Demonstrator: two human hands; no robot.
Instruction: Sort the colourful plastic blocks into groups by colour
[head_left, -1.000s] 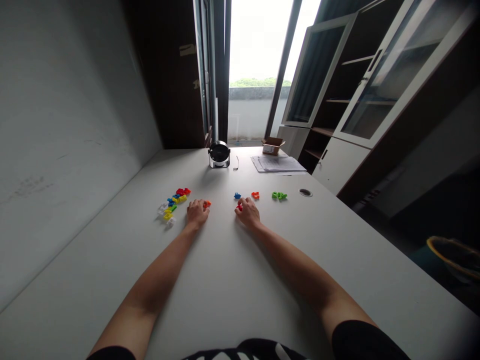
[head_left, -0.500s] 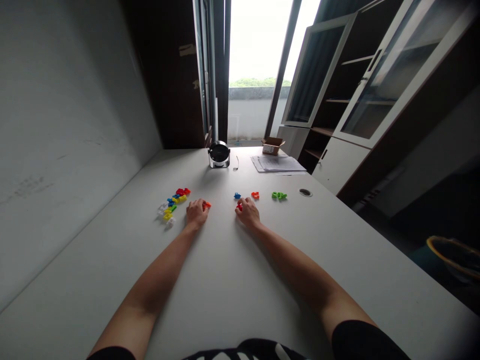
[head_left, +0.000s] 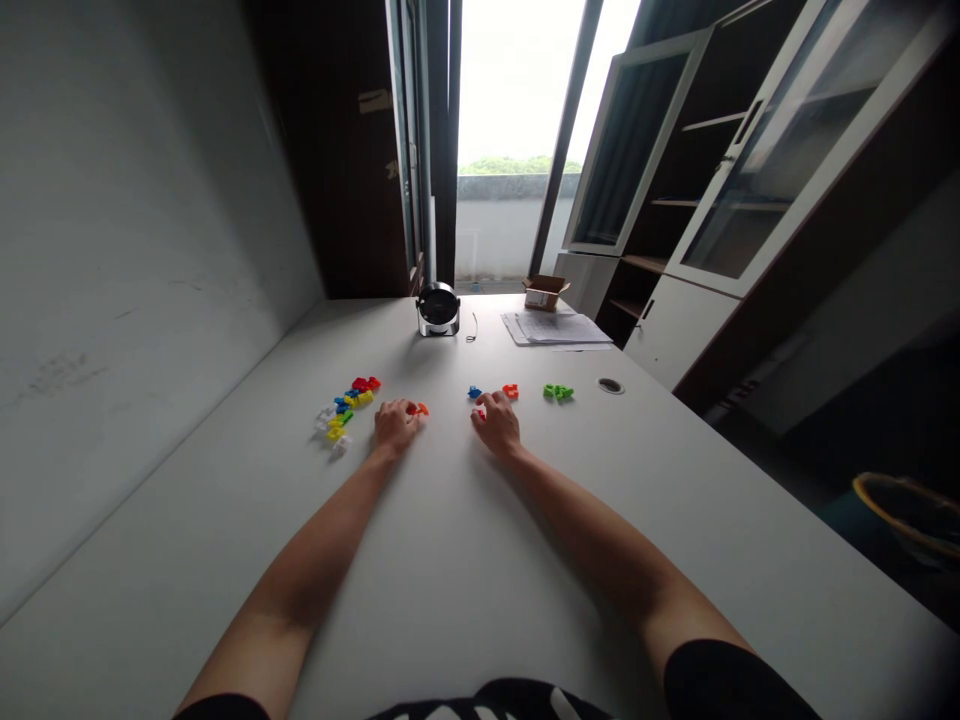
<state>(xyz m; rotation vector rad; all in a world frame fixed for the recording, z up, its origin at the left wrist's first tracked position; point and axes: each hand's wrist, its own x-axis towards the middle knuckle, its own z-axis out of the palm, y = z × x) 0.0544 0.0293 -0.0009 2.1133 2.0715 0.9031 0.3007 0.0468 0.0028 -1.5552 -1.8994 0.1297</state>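
Observation:
My left hand [head_left: 395, 427] is closed at the fingertips on a small orange plastic building block [head_left: 422, 409], which pokes out to the right of the fingers. My right hand [head_left: 498, 423] curls over a small red building block [head_left: 479, 414], with the thumb and fingers around it; most of the block is hidden. Just beyond the right fingers lie a blue block [head_left: 475, 392] and another orange block [head_left: 511, 391]. Farther right sit joined or touching green blocks [head_left: 558, 392]. Left of my left hand is a loose row of red, yellow [head_left: 361, 398], blue, green and white blocks [head_left: 341, 445].
A black round device on a stand [head_left: 438, 308] is at the far end of the white table [head_left: 450, 560]. Papers [head_left: 559, 328] and an open cardboard box [head_left: 546, 291] stand at the far right, near a cable hole [head_left: 611, 385]. A wall borders the left side.
The orange block at my left fingertips has shifted slightly right and shows more. The fingers of my right hand have lifted and spread a little around the red block.

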